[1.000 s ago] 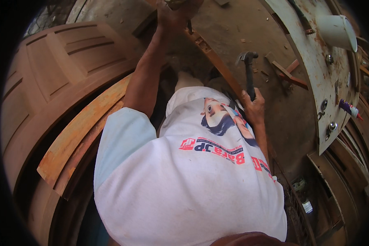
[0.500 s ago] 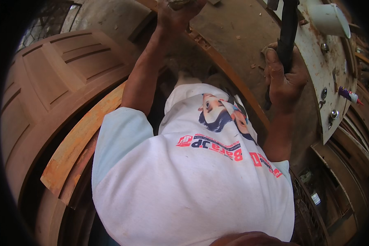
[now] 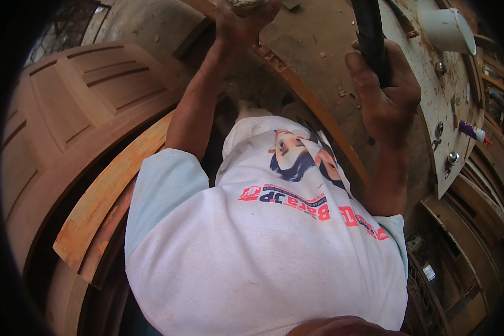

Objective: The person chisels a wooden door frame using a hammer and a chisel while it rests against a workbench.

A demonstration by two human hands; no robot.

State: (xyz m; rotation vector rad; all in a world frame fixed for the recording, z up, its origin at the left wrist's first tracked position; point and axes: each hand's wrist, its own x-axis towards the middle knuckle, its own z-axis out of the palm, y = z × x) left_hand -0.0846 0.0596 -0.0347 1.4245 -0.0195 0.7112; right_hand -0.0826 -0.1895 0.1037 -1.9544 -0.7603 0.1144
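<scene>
At the top edge, my left hand [image 3: 243, 23] is closed around what looks like a chisel [image 3: 245, 4], its pale, rough, rounded butt end showing above the fist. Its blade is mostly hidden by the hand, which is over a long orange-brown wooden beam [image 3: 311, 103] with notches cut into it. To the right, my right hand [image 3: 391, 92] grips the black handle of what appears to be a hammer [image 3: 369, 33], raised beside the beam. The hammer's head is cut off by the top of the picture.
A panelled wooden door [image 3: 67, 106] leans at the left, with curved boards [image 3: 106, 190] nearer me. At the right, a stained pale board [image 3: 431, 95] carries a white cup-like container [image 3: 445, 31], metal hardware [image 3: 452, 158] and a purple-and-white tube [image 3: 473, 132]. Wood chips lie on the floor.
My right hand has risen a little, and the hammer has swung up and to the left. My left hand stays nearly in place, with more of the chisel's butt end showing.
</scene>
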